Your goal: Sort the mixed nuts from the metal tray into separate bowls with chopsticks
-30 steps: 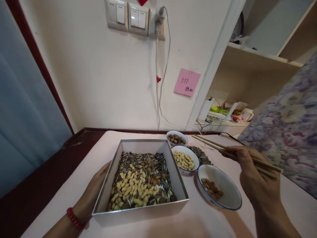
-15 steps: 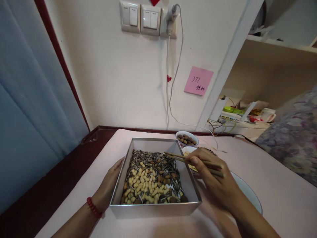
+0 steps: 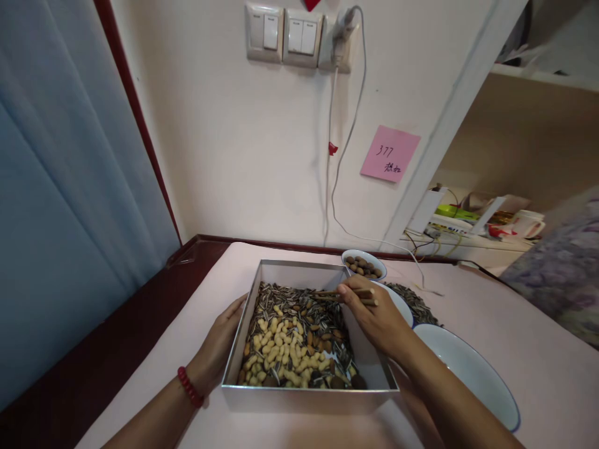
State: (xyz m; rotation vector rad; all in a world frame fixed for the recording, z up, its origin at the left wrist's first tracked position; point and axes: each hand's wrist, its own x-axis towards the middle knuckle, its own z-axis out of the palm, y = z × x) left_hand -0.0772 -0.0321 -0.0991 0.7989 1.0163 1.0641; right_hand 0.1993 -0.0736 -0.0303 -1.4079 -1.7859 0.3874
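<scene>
A silver-rimmed box (image 3: 309,399) stands on the table, its floor covered with peanuts (image 3: 281,343), almonds (image 3: 322,341), striped sunflower seeds (image 3: 276,296) and a few round brown nuts. My left hand (image 3: 222,343), with a red bead bracelet on the wrist, rests against the box's left wall, fingers stretched along it. Over the box's right rim reaches my right hand (image 3: 374,315), closed around a pair of chopsticks (image 3: 367,297). Their tips point left among the seeds near the back of the box. Whether anything is pinched between the tips I cannot tell.
Behind the box is a bowl of round brown nuts (image 3: 364,265). To the right are a white plate (image 3: 397,302) partly behind my hand, a heap of sunflower seeds (image 3: 414,304) and a large blue-rimmed dish (image 3: 472,374). A white cable (image 3: 374,239) trails onto the table.
My right hand has moved the chopsticks down and farther into the box, into the seeds near its back. The view has shifted slightly left; my left hand stays at the box wall.
</scene>
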